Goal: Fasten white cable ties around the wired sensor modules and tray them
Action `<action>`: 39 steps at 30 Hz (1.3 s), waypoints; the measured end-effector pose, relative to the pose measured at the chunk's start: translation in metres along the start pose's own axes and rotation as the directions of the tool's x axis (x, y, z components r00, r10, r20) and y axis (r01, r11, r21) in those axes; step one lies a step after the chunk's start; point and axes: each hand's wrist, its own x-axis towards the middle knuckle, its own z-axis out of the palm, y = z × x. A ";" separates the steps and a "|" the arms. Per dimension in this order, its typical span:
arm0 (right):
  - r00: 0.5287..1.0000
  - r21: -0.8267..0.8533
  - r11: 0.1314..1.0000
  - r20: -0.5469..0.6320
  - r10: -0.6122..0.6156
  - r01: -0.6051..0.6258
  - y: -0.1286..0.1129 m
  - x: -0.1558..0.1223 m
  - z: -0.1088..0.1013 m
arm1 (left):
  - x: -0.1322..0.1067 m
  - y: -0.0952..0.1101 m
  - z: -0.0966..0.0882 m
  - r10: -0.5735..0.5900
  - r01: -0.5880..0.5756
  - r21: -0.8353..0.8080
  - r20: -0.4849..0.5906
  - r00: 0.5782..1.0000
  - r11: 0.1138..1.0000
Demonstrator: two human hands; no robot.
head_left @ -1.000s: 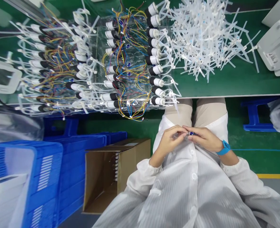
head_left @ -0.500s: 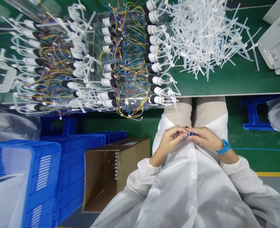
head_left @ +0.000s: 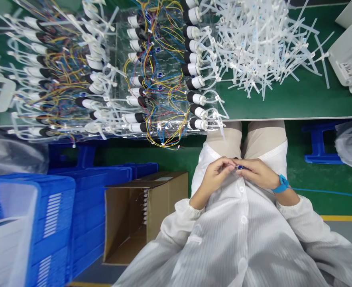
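Note:
Over my lap, my left hand (head_left: 219, 175) and my right hand (head_left: 258, 173) meet at the fingertips. Between them is a small blue part with metal ends (head_left: 240, 167), too small to name for certain. Both hands are closed in a pinch on it, and the fingers partly cover it. A blue band is around my right wrist. On the bench ahead lie rows of small white-and-black cylindrical parts (head_left: 196, 98) with clear tubes, and coloured wires (head_left: 170, 103) run between them.
A heap of clear tubes with white connectors (head_left: 253, 48) lies on the green bench (head_left: 283, 105). White devices (head_left: 351, 56) stand at the right. Below left are an open cardboard box (head_left: 170, 207) and blue crates (head_left: 87, 215). A blue stool (head_left: 321, 145) is under the bench.
My hands stay together over my lap with the small blue part, with only slight finger movement. The view has shifted a little; the bench things lie as before.

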 end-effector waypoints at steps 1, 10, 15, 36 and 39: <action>1.000 -0.018 1.000 -0.001 -0.006 0.006 -0.001 0.000 0.000 | 0.001 -0.001 -0.001 0.006 -0.006 0.004 0.004 1.000 1.000; 0.998 -0.315 0.948 0.041 0.058 -0.042 -0.015 0.001 0.001 | 0.001 -0.007 -0.003 0.128 -0.122 0.179 -0.024 0.991 0.976; 0.986 -0.444 0.890 0.069 0.149 -0.103 -0.017 0.004 0.005 | 0.002 -0.010 -0.006 0.154 -0.144 0.249 -0.022 0.988 0.958; 0.968 -0.408 0.887 0.034 0.250 -0.215 -0.012 0.006 0.010 | 0.011 -0.011 -0.014 0.101 -0.107 0.228 0.040 0.994 0.968; 0.981 -0.321 0.927 -0.053 0.186 -0.193 -0.009 0.005 0.011 | 0.011 -0.009 -0.012 0.076 -0.075 0.197 0.005 0.997 0.977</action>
